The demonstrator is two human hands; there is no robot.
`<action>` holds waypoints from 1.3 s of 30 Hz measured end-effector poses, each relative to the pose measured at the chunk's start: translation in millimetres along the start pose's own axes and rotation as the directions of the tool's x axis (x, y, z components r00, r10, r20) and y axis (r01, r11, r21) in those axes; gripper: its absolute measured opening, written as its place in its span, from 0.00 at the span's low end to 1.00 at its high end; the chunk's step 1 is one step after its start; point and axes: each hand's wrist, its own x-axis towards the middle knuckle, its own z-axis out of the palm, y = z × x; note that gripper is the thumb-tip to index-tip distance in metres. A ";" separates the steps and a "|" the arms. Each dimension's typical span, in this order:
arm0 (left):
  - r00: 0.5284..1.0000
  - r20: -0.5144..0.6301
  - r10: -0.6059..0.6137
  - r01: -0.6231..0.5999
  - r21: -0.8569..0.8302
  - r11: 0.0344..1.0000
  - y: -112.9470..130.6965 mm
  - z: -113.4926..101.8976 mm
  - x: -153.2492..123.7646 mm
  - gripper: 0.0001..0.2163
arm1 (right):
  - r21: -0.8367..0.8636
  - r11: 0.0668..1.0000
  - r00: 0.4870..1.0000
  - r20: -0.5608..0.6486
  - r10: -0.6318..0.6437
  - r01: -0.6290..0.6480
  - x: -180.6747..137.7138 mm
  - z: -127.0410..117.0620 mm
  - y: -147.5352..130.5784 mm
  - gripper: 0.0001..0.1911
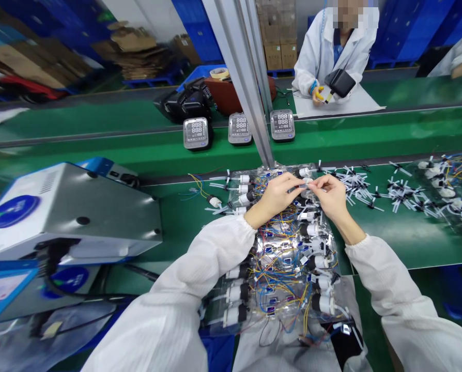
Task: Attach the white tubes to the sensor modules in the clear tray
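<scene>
My left hand (279,195) and my right hand (330,195) meet over the far right part of a clear plastic tray (283,240). The fingers of both are closed in a pinch on a small white part (307,182), mostly hidden by the fingertips. Small white-and-black cylindrical motors or pumps (236,293) lie along both sides of the tray. Yellow, blue and red wires (283,268) tangle between them, with small circuit boards among the wires. Right of my right hand lies a loose pile of short white tubes with black pieces (351,183).
A metal-cased machine (72,212) with cables stands at left. Three display units (196,133) line the green ledge behind an upright metal post (246,77). Another wired tray (458,183) lies far right. Across the bench a person in white (337,51) handles a black device (341,82).
</scene>
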 end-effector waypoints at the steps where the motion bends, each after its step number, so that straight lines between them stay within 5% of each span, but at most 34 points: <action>1: 1.000 0.012 -0.003 0.003 0.000 1.000 -0.1 -0.2 -0.5 0.06 | -0.008 1.000 1.000 0.002 -0.002 0.002 -0.1 -0.2 -0.2 0.18; 11: 0.997 0.074 0.002 -0.004 0.036 0.999 -3.2 0.3 -3.0 0.07 | -0.079 0.996 0.998 0.055 -0.029 0.033 0.8 0.8 3.1 0.19; 15: 0.991 0.132 -0.039 0.033 0.052 0.998 -4.2 -0.4 -0.9 0.07 | -0.181 0.977 0.987 0.130 -0.094 0.117 4.8 -2.5 -3.0 0.09; 18: 0.953 0.289 -0.088 0.045 0.153 0.987 -3.2 -3.3 3.1 0.07 | -0.274 0.937 0.974 -0.008 -0.227 0.216 16.1 -21.2 -6.8 0.10; 21: 0.916 0.393 -0.085 0.010 0.189 0.982 -2.1 -13.2 11.1 0.08 | -0.423 0.889 0.933 -0.216 -0.287 0.176 34.7 -45.7 5.7 0.20; 23: 0.935 0.344 -0.087 0.028 0.174 0.984 -1.3 -25.0 20.3 0.08 | -0.404 0.910 0.958 -0.216 -0.190 0.090 47.3 -54.9 21.3 0.26; 27: 0.954 0.201 -0.224 0.185 0.197 0.963 -0.2 -50.8 47.1 0.08 | -0.140 0.988 0.996 -0.062 0.057 -0.066 63.6 -45.6 32.6 0.15; 33: 0.929 0.255 -0.267 0.298 -0.090 0.950 -6.1 -47.5 80.5 0.27 | -0.055 0.959 0.958 -0.054 -0.280 0.278 81.8 -9.0 -55.3 0.11; 35: 0.913 0.332 -0.238 0.323 -0.227 0.919 -5.0 -40.7 86.7 0.27 | -0.061 0.912 0.903 -0.130 -0.409 0.405 90.1 -4.5 -96.2 0.12; 39: 0.842 0.489 -0.226 0.391 -0.266 0.881 4.9 -38.8 92.9 0.11 | -0.041 0.777 0.723 -0.336 -0.603 0.628 101.9 -17.7 -165.3 0.14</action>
